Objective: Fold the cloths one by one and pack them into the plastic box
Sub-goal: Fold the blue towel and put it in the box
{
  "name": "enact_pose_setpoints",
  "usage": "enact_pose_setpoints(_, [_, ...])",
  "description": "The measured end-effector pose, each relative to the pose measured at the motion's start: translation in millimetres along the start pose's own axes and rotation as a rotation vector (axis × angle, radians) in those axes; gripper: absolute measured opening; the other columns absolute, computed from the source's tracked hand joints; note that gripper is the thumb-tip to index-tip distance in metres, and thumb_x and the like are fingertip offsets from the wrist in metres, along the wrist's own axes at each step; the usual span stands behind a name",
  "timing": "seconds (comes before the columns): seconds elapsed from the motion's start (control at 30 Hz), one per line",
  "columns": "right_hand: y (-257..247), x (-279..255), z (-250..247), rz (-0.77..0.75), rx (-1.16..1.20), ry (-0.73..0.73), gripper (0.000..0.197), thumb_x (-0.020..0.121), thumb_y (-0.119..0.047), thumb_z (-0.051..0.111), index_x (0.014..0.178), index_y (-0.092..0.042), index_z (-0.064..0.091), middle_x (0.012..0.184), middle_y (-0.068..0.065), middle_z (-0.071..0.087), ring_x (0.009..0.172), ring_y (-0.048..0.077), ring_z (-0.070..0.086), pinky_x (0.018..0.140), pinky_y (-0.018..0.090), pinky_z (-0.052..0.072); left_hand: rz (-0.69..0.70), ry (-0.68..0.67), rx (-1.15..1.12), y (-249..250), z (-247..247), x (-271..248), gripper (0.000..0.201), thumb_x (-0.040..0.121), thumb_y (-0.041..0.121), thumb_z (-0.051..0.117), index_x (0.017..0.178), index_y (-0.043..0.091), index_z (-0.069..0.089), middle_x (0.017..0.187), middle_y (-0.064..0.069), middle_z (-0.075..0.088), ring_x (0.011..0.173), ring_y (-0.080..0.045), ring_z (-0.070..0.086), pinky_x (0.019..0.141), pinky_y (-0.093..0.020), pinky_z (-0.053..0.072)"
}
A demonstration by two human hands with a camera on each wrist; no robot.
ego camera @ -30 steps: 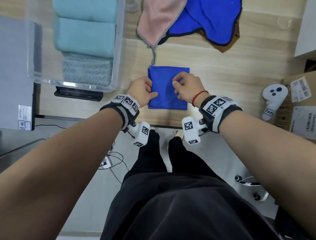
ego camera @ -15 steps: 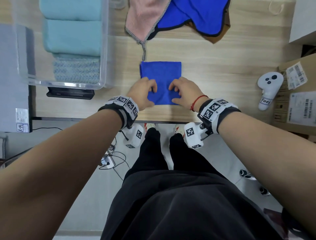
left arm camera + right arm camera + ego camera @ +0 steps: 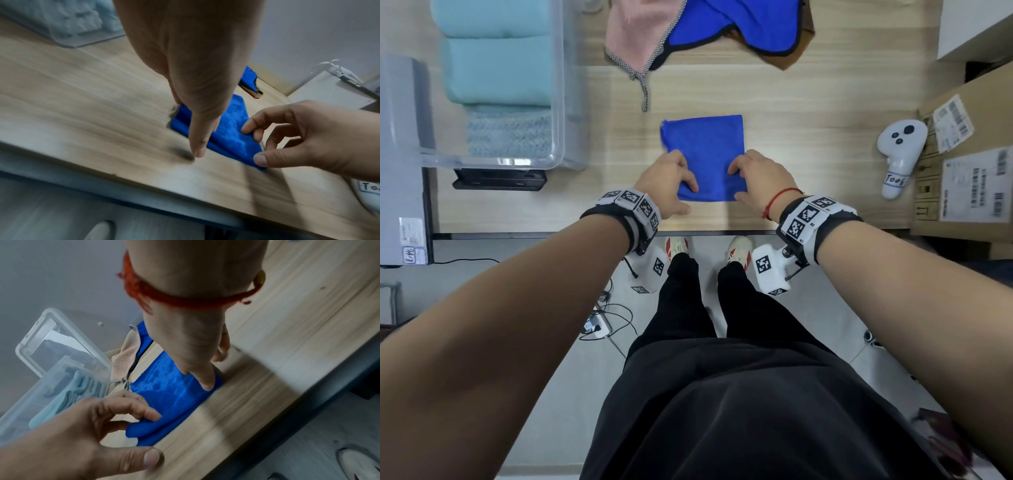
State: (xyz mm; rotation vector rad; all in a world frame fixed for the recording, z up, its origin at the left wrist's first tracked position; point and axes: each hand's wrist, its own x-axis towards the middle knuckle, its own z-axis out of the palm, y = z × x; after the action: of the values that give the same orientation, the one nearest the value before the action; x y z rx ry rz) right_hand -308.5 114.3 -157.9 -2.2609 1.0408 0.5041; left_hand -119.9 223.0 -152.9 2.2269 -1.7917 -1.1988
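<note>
I am standing at the wooden worktop (image 3: pixel 808 113) with the folded blue cloth (image 3: pixel 705 150) lying flat just in front of me, near its front edge. My left hand (image 3: pixel 666 186) is resting at the cloth's 7 o'clock corner; its grip is curling round the near left edge, fingers on top of the fabric and the thumb low beside the wood, as the right wrist view shows. My right hand (image 3: pixel 760 181) is sitting at the 5 o'clock corner, its grip pinching the near right edge, two bent fingers on the top layer and the thumb at the corner. Neither hand is lifting the cloth clear; it is lying on the worktop, the near edge slightly bunched.

At 10 o'clock from the cloth, the clear plastic box (image 3: pixel 561 102) is standing on the worktop, well apart, with pale teal folded cloths (image 3: pixel 496 72) stacked inside it. At 12 o'clock, towards the far edge, a loose heap is waiting: a pink cloth (image 3: pixel 635 34) with a checked border, another blue cloth (image 3: pixel 739 24) with dark trim overlapping it, and a brown piece (image 3: pixel 796 54) peeking out beneath. At 3 o'clock, a white controller (image 3: pixel 899 150) is lying beside cardboard boxes (image 3: pixel 969 164).
</note>
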Motion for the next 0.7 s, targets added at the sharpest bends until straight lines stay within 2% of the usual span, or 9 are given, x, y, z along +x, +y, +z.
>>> enact_pose_setpoints(0.07, [14.3, -8.1, -1.7, 0.044, 0.015, 0.020, 0.044, 0.080, -0.014, 0.069, 0.122, -0.018, 0.055, 0.118, 0.002, 0.051, 0.100, 0.025, 0.057, 0.080, 0.035, 0.048, 0.011, -0.031, 0.067, 12.5, 0.1, 4.7, 0.041, 0.067, 0.027, 0.085, 0.106, 0.024, 0.070, 0.108, 0.000, 0.044, 0.101, -0.018, 0.047, 0.090, -0.033, 0.041])
enact_pose_setpoints(0.2, [34.2, -21.7, -1.8, 0.051, -0.009, 0.020, 0.048, 0.079, -0.016, 0.070, 0.124, -0.016, 0.054, 0.119, 0.006, 0.048, 0.100, 0.028, 0.056, 0.081, 0.035, 0.048, 0.024, -0.099, 0.248, 27.2, 3.7, 3.6, 0.040, 0.076, 0.039, 0.076, 0.113, 0.034, 0.060, 0.092, 0.011, 0.053, 0.091, -0.014, 0.052, 0.080, -0.031, 0.032])
enact_pose_setpoints(0.27, [33.7, -27.6, 1.0, -0.018, -0.024, 0.050, 0.051, 0.076, -0.022, 0.074, 0.122, -0.015, 0.054, 0.122, 0.007, 0.044, 0.105, 0.028, 0.051, 0.084, 0.038, 0.050, 0.019, -0.096, 0.259, 29.6, 7.5, 0.5, 0.039, 0.077, 0.039, 0.074, 0.113, 0.033, 0.059, 0.094, 0.009, 0.058, 0.096, -0.016, 0.054, 0.083, -0.033, 0.034])
enact_pose_setpoints(0.4, [22.5, -35.9, 12.3, -0.232, -0.056, 0.103, 0.059, 0.065, -0.033, 0.081, 0.115, -0.017, 0.055, 0.126, 0.007, 0.043, 0.108, 0.028, 0.044, 0.087, 0.041, 0.047, 0.055, -0.074, 0.209, 32.8, 11.5, -3.5, 0.030, 0.078, 0.033, 0.074, 0.106, 0.026, 0.069, 0.108, 0.003, 0.059, 0.105, -0.020, 0.051, 0.090, -0.034, 0.038])
enact_pose_setpoints(0.53, [14.1, -42.7, 22.2, -0.251, -0.206, 0.036, 0.074, 0.056, -0.047, 0.086, 0.116, -0.021, 0.051, 0.126, 0.001, 0.044, 0.112, 0.025, 0.043, 0.088, 0.040, 0.044, 0.071, -0.124, 0.176, 35.9, 16.8, -7.9, 0.036, 0.072, 0.033, 0.078, 0.105, 0.020, 0.069, 0.108, 0.001, 0.062, 0.102, -0.020, 0.052, 0.089, -0.032, 0.041])
enact_pose_setpoints(0.6, [13.1, -46.8, 24.8, -0.236, -0.297, 0.045, 0.076, 0.055, -0.043, 0.086, 0.117, -0.021, 0.048, 0.121, 0.001, 0.046, 0.107, 0.025, 0.045, 0.084, 0.040, 0.042, 0.075, -0.133, 0.159, 36.1, 19.6, -11.8, 0.045, 0.069, 0.032, 0.080, 0.107, 0.018, 0.062, 0.102, 0.002, 0.061, 0.098, -0.020, 0.052, 0.086, -0.035, 0.043])
enact_pose_setpoints(0.7, [13.1, -51.9, 30.2, -0.264, -0.364, 0.090, 0.060, 0.062, -0.020, 0.077, 0.115, -0.018, 0.050, 0.115, 0.005, 0.049, 0.098, 0.027, 0.049, 0.076, 0.040, 0.040, 0.085, -0.166, 0.150, 38.2, 24.2, -16.5, 0.067, 0.065, 0.028, 0.085, 0.120, 0.017, 0.047, 0.095, 0.002, 0.057, 0.092, -0.020, 0.048, 0.081, -0.037, 0.044])
